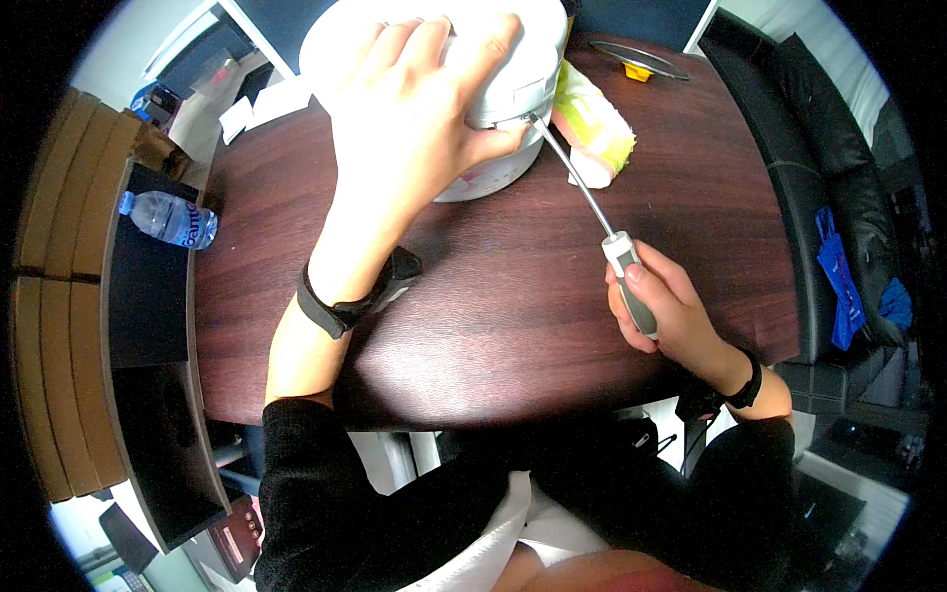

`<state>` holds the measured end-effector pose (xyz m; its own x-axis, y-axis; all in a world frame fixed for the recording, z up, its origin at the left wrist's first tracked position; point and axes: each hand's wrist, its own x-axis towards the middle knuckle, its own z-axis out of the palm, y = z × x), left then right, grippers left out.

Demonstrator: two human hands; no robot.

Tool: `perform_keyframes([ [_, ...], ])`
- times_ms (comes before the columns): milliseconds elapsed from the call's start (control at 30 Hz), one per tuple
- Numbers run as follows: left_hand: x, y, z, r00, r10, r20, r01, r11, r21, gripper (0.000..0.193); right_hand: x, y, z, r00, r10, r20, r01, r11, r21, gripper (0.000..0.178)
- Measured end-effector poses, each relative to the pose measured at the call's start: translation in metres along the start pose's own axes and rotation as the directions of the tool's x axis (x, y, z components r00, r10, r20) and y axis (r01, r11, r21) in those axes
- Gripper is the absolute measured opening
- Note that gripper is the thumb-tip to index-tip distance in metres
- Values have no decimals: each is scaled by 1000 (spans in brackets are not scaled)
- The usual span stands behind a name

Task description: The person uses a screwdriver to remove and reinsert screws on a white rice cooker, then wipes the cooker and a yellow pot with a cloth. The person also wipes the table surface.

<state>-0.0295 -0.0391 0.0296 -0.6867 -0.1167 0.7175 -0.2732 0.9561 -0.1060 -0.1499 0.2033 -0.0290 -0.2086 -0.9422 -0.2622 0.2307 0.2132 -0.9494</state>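
A rounded white appliance [541,44], perhaps a small electric cooker, stands at the far side of the dark wooden table [473,306]. My left hand [414,89] lies over its top with the fingers spread, and the thumb reaches along its near edge. In my right hand [666,296] is a screwdriver [582,183] with a grey and white handle, gripped from the right. Its long metal shaft slants up and left. The tip meets the appliance's edge by a small latch-like part, close to my left thumb; exactly what it touches is too small to tell.
Right of the appliance lies a yellow-green and white soft-looking piece [597,123]. Behind it rests a round lid [641,61] with a yellow knob. A water bottle [170,219] lies at the left edge, beside stacked cardboard boxes [59,296]. A black sofa [804,187] flanks the right.
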Motion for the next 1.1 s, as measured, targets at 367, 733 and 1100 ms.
perform_keyframes([
  [367, 2, 2, -2, 1000, -2, 3, 2, 1000, -14, 82, -4, -3, 16, 990, -35, -133, 8, 980, -198, 17],
  [733, 0, -6, 15, 974, 118, -194, -101, 990, 95, 77, -2, -10, 5, 884, -439, -158, 72, 463, -883, 21],
  [1100, 3, -8, 19, 966, 149, -211, -126, 985, 119, 71, -8, -24, 2, 993, 27, -114, -55, 966, -253, 29],
])
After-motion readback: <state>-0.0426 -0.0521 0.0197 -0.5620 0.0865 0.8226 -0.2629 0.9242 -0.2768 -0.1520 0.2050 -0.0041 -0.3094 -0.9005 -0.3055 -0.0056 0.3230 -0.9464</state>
